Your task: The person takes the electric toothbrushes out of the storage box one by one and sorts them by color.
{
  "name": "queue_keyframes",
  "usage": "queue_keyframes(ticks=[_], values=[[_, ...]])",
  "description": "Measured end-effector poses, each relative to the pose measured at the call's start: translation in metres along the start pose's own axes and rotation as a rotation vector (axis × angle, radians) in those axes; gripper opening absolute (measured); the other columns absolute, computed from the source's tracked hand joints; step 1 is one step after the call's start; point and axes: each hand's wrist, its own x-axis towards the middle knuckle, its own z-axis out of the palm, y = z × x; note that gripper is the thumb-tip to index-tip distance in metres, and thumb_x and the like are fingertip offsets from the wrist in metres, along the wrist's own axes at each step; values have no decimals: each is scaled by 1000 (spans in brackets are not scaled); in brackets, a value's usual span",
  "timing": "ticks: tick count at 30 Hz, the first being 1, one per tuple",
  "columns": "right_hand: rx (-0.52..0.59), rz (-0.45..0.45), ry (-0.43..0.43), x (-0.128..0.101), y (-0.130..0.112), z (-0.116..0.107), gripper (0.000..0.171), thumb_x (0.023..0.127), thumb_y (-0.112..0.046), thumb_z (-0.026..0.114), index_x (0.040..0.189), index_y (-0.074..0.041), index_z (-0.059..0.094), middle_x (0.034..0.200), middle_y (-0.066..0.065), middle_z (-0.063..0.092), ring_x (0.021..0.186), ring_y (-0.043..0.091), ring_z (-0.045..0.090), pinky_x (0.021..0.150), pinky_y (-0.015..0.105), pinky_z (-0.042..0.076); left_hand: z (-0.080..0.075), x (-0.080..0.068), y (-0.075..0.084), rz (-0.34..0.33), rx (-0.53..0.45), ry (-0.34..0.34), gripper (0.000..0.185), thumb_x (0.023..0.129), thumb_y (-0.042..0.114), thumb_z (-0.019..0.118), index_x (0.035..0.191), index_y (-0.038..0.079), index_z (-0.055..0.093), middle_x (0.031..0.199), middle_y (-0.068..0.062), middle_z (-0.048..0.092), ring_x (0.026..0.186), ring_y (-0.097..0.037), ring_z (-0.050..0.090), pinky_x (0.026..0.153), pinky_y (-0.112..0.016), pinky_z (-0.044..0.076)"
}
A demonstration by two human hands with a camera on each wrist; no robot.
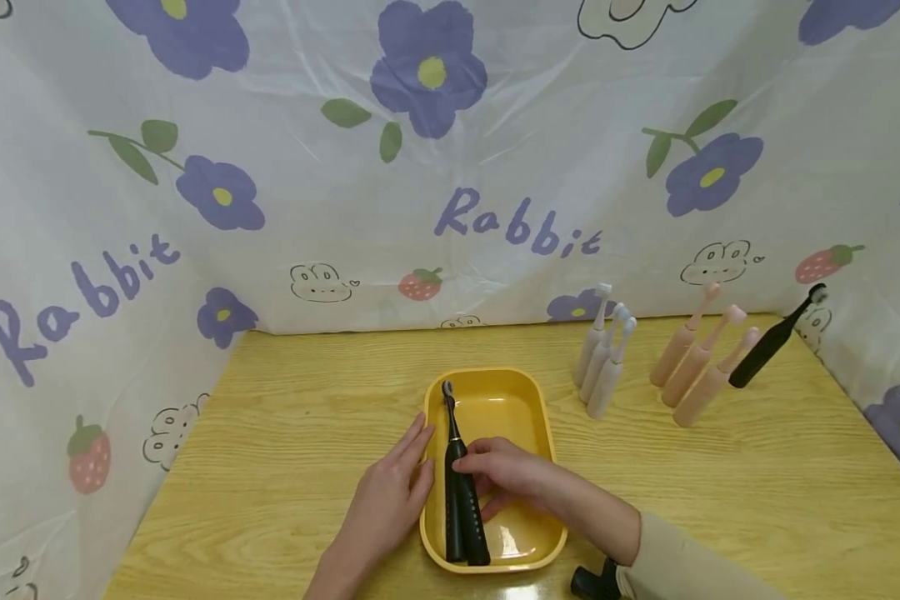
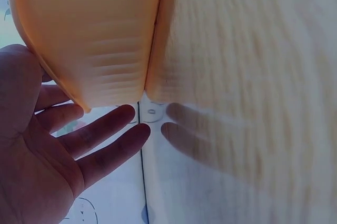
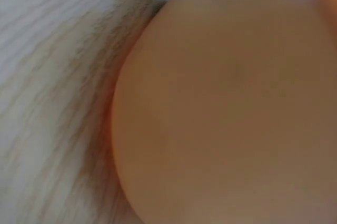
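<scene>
Two black electric toothbrushes lie in a yellow tray [image 1: 551,433], their handles side by side and their necks overlapping at the far end. My right hand [image 1: 506,471] reaches over the tray's right side and pinches the right-hand black toothbrush [image 1: 471,512] near the top of its handle. The other black toothbrush [image 1: 453,517] lies against the tray's left wall. With fairly straight fingers, my left hand [image 1: 390,492] rests on the left rim; the left wrist view shows this hand [image 2: 47,145] with its fingers spread beside the tray wall [image 2: 89,29]. In the right wrist view the tray wall [image 3: 221,108] hides my right hand.
Several white toothbrushes [image 1: 605,379] stand upright behind the tray to the right. Farther right stand several pink toothbrushes [image 1: 697,375] and one black toothbrush [image 1: 768,350]. A printed cloth [image 1: 510,283] borders the wooden table [image 1: 315,400] at the back and sides.
</scene>
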Motion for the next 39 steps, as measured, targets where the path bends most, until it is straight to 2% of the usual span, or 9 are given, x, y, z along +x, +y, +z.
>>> queue_keyframes(ticks=[4, 9, 18, 23, 28, 32, 39], values=[[24, -2, -62, -3, 1, -1, 32, 102, -19, 57, 120, 7, 60, 95, 14, 73, 83, 23, 71, 64, 43, 63, 0, 0, 0, 2, 0, -1, 47, 102, 15, 64, 147, 5, 56, 157, -9, 45, 131, -28, 56, 103, -47, 51], [84, -22, -84, -10, 1, -4, 32, 105, -14, 52, 126, 10, 55, 106, 16, 67, 91, 26, 69, 70, 52, 63, 1, 1, 1, -2, 2, -6, 47, 102, 16, 64, 147, 5, 56, 157, -10, 45, 131, -29, 56, 104, -47, 50], [108, -134, -145, -32, -7, -14, 38, 108, -10, 49, 137, 14, 46, 113, 19, 65, 105, 32, 67, 78, 47, 63, 0, 0, 3, -13, 6, -8, 47, 102, 16, 64, 147, 5, 56, 157, -9, 45, 131, -29, 56, 105, -47, 49], [102, -182, -123, -43, -13, -23, 41, 109, -13, 50, 140, 13, 44, 118, 22, 64, 115, 39, 65, 82, 47, 62, 1, 1, 2, 4, -1, 4, 46, 102, 15, 64, 146, 4, 57, 156, -9, 46, 130, -29, 56, 104, -47, 50], [49, -237, -86, -54, -19, -29, 40, 108, -14, 51, 138, 13, 46, 116, 20, 66, 110, 32, 68, 81, 45, 62, 1, 0, 3, 10, 10, 11, 46, 101, 14, 64, 146, 3, 57, 156, -10, 46, 129, -30, 57, 104, -47, 50], [53, -270, -72, -60, -22, -36, 38, 108, -14, 51, 136, 12, 47, 118, 23, 64, 110, 33, 68, 83, 49, 61, 0, 0, 4, 8, 23, 14, 46, 101, 14, 64, 146, 4, 57, 157, -10, 46, 128, -31, 58, 104, -48, 50], [55, -308, -54, -73, -24, -52, 40, 109, -16, 51, 138, 11, 44, 121, 22, 63, 115, 35, 66, 85, 51, 60, 0, 0, 3, 28, 27, 20, 47, 101, 14, 65, 145, 1, 57, 156, -12, 46, 126, -34, 59, 102, -50, 51]])
